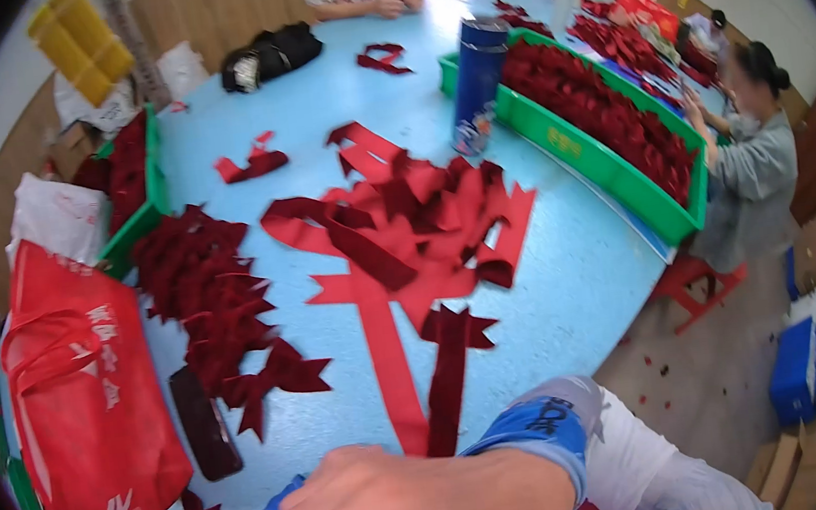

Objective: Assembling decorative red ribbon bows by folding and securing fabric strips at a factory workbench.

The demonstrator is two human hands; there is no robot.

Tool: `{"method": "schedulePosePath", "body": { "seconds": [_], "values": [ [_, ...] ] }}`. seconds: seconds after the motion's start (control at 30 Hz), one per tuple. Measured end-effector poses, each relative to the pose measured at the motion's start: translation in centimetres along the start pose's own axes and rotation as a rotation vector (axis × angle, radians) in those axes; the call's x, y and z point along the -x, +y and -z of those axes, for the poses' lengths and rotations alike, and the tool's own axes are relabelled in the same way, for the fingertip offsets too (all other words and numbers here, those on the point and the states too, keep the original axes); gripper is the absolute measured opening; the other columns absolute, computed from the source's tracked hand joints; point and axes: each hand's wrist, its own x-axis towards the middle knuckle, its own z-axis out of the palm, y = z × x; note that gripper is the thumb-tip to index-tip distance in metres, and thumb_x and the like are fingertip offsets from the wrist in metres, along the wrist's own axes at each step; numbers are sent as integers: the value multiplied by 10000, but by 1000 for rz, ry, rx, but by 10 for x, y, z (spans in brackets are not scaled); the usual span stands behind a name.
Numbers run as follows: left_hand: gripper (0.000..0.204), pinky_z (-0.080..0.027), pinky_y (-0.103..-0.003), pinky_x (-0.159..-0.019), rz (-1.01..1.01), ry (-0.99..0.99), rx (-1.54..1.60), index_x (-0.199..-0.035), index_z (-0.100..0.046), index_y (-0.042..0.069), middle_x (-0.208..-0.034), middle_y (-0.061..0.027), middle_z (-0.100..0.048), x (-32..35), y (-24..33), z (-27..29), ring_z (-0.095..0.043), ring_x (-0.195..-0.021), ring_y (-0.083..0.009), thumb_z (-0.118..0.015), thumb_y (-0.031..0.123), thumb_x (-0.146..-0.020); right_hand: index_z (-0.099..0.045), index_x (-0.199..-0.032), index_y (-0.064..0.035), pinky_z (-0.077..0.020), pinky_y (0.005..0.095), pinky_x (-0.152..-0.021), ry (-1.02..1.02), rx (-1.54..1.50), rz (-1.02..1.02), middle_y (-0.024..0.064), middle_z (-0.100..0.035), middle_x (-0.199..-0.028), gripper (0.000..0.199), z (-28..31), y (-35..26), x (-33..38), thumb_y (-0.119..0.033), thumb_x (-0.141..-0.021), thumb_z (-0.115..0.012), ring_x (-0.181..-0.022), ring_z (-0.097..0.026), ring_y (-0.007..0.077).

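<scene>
Since fingers are hidden, I can't tell grip of right hand (406, 502); left hand unseen. On blue table (605, 308), dark ribbon (450, 386) lies near red strip (388, 358): 1 hasty pull could drag loose pile (415, 229).

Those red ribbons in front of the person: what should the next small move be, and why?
Perhaps the right hand should draw the dark red strip toward the person, if it is free, which the picture does not show. In this view, the strip's near end runs right up to that hand, and its forked far end seems uncovered, near the loose ribbon pile.
</scene>
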Motion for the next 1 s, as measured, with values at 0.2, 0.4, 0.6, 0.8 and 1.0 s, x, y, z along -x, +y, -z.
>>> {"method": "schedulePosePath", "body": {
  "seconds": [0.2, 0.4, 0.6, 0.8, 1.0],
  "values": [
    [234, -417, -352, -467, 10, 65, -90, -652, -441, 65, -628, -93, -447, 0, 10, 5, -512, -575, -236, -617, 203, -721, -623, -876, -128, -399, 265, -474, -398, 864, 398, 12, -605, -786, 135, -7, -5, -25, -70, -755, -605, -575, -561, 162],
    [260, -429, -347, -467, -64, 115, -84, -624, -444, 78, -602, -79, -453, 0, 7, -2, -513, -544, -229, -651, 193, -732, -664, -806, -96, -415, 255, -514, -48, 633, 347, 30, -626, -767, 70, -7, -33, -14, -79, -747, -632, -622, -591, 156],
    [282, -439, -345, -470, -152, 2, 12, -607, -447, 87, -587, -69, -458, -18, 4, 10, -516, -525, -224, -672, 187, -744, -672, -720, -81, -428, 271, -539, 41, 653, 507, 35, -632, -726, 43, 9, -50, -5, -76, -752, -644, -621, -589, 157],
    [279, -453, -350, -485, -128, -55, -4, -620, -457, 88, -595, -70, -464, -25, 13, 17, -527, -538, -226, -664, 197, -772, -671, -730, -81, -429, 284, -577, 175, 624, 566, 14, -627, -755, 58, -1, -56, 2, -62, -770, -632, -630, -578, 140],
    [291, -460, -359, -491, -38, 74, -184, -638, -469, 82, -599, -76, -471, -10, 21, 2, -547, -559, -236, -649, 222, -818, -649, -853, -74, -407, 278, -611, 205, 1079, 1015, 33, -634, -892, 69, 3, -58, 12, -118, -799, -650, -770, -588, 139]
  ]
}}
